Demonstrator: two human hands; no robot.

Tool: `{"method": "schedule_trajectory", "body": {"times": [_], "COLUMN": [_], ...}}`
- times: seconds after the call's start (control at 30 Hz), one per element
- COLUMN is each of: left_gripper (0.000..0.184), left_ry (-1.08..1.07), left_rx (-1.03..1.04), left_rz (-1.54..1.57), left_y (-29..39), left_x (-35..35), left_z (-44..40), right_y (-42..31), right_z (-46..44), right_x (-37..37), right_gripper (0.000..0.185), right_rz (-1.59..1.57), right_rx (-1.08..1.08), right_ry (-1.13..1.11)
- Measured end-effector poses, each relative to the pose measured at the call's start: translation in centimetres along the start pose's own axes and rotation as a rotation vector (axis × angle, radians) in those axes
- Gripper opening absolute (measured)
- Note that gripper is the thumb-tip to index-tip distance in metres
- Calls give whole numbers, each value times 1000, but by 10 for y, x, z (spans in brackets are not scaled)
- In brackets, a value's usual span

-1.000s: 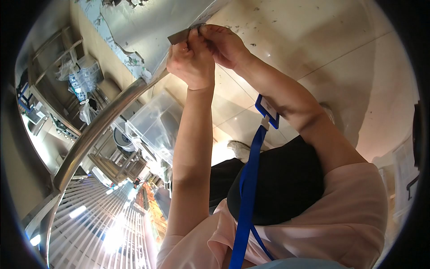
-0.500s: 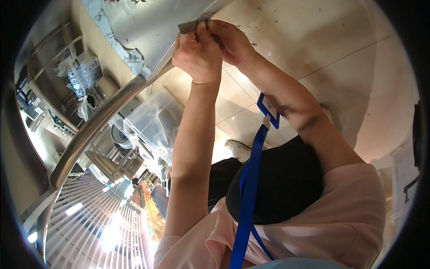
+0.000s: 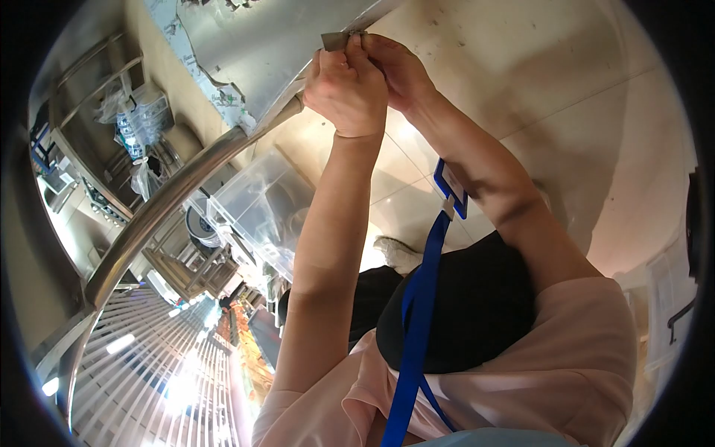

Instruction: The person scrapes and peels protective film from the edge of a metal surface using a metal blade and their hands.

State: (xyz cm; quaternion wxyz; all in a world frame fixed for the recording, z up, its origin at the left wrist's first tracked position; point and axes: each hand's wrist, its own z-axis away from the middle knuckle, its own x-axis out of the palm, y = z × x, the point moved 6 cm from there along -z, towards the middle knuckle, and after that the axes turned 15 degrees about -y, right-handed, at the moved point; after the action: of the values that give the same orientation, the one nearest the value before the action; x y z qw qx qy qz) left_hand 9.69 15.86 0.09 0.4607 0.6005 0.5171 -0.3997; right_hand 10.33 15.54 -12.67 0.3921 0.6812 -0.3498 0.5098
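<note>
My left hand (image 3: 346, 95) is closed, with its fingertips pinching a small flat grey strip (image 3: 335, 42) at the edge of a metal sheet (image 3: 261, 45). Right beside it, my right hand (image 3: 402, 72) has its fingers bent in against the strip's other end, and the two hands touch. Whether the strip is loose or joined to the sheet cannot be made out. Torn, printed film (image 3: 223, 94) clings along the sheet's left side and corner.
A curved metal rail (image 3: 160, 201) runs below the sheet. Beyond it stand a clear plastic box (image 3: 261, 197) and a rack with bagged goods (image 3: 134, 123). A blue lanyard (image 3: 423, 298) with a badge (image 3: 450, 188) hangs in front of me. Small specks dot the tiled floor (image 3: 566, 67).
Both hands have shifted a little to the right along the sheet's edge, with the grey strip between their fingers. The view has also shifted slightly.
</note>
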Motion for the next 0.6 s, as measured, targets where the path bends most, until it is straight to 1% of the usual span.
{"method": "schedule_trajectory", "body": {"times": [0.13,0.23,0.33,0.43,0.53,0.6], "left_gripper": [18,16,16,18,15,13], "left_ry": [-25,-12,-10,0,-3,-62], "left_rx": [-81,-30,-20,-29,-22,-39], "left_rz": [20,-19,-15,13,80,194], "left_y": [3,3,5,7,3,-3], "left_x": [0,2,3,1,2,4], "left_z": [-2,0,0,-1,1,0], "right_y": [-3,-2,-3,-1,-2,-7], "right_z": [1,1,1,3,3,5], "right_x": [5,2,0,-1,12,9], "right_gripper": [16,17,18,19,19,20], "right_rz": [-36,-54,-66,-26,-123,-53], "right_rx": [5,-4,2,39,-13,25], "right_ry": [42,48,-10,117,26,4]}}
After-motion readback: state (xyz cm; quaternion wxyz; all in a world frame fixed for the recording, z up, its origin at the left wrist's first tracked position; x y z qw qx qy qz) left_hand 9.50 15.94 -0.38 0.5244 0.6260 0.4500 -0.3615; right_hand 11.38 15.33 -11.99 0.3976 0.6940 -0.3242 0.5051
